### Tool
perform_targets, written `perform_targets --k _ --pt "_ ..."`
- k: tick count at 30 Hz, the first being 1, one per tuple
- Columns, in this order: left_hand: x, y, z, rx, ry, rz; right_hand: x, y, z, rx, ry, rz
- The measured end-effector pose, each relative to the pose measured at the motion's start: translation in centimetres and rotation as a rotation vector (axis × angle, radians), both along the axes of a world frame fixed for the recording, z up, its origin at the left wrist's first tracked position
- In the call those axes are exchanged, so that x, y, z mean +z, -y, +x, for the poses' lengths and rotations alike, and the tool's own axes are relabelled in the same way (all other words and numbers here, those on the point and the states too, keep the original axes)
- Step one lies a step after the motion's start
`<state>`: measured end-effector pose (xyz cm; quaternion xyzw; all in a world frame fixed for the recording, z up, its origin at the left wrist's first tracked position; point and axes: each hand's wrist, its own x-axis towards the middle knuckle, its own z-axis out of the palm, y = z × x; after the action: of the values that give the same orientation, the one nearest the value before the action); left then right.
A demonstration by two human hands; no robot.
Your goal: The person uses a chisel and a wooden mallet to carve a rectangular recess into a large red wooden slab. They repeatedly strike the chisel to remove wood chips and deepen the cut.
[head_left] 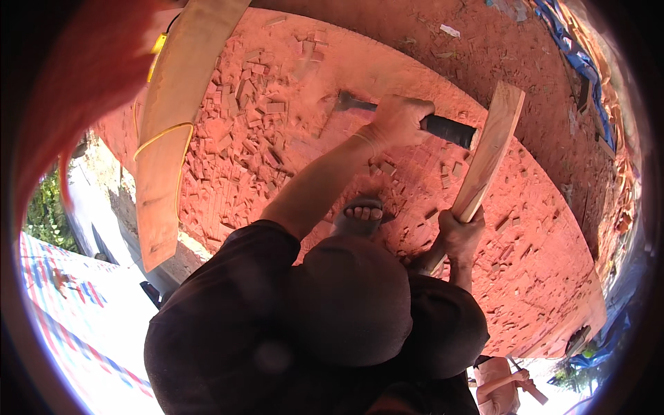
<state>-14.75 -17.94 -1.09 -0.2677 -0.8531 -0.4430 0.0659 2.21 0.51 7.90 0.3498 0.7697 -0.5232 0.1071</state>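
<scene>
My left hand (401,119) is closed around a chisel (448,129) with a black-wrapped handle. The chisel lies low across the reddish carved surface (553,277), its dark blade (351,102) pointing left. In my right hand (460,235) is a flat wooden mallet (492,142), shaped like a bat and tilted up to the right. The mallet's face is at the butt of the chisel handle; whether they touch I cannot tell. My bare foot (363,211) rests on the surface between my two arms.
Many small wood chips (238,104) litter the surface, thickest on the left. A long plank (173,90) with a yellow cord (185,155) round it stands at the left. Blue sheeting (581,62) lies at the far right. Another person (496,384) is at the lower right, holding a piece of wood.
</scene>
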Motion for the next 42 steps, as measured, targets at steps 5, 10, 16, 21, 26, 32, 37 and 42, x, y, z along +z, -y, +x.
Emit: perform_targets --k 5,10,16,21,26,32,37,42 --pt "-0.1 -0.1 0.5 -0.020 -0.059 -0.038 0.2 -8.8 6.8 -0.181 -0.315 -0.007" --pt "-0.5 0.0 -0.7 0.028 0.009 -0.058 11.4 -8.3 -1.4 -0.662 -0.831 -0.173" --pt "-1.3 -0.1 -0.7 0.031 0.043 -0.107 2.4 1.1 -2.2 0.072 -0.010 0.161" --pt "-1.8 -0.2 0.2 -0.021 0.051 -0.213 0.6 -4.9 3.6 -0.074 -0.120 -0.028" --pt "-0.6 1.6 3.9 -0.202 -0.008 -0.256 6.4 -7.7 2.2 -0.199 -0.362 -0.011" --pt "0.2 0.8 3.8 -0.111 0.065 -0.159 7.9 -13.5 3.3 -0.256 -0.492 0.114" --pt "1.0 2.1 3.8 -0.052 0.069 -0.025 12.4 -17.2 1.8 -0.249 -0.772 -0.026" --pt "0.7 2.0 3.7 -0.078 0.043 -0.080 15.3 -8.3 -3.5 -0.570 -1.028 -0.174"
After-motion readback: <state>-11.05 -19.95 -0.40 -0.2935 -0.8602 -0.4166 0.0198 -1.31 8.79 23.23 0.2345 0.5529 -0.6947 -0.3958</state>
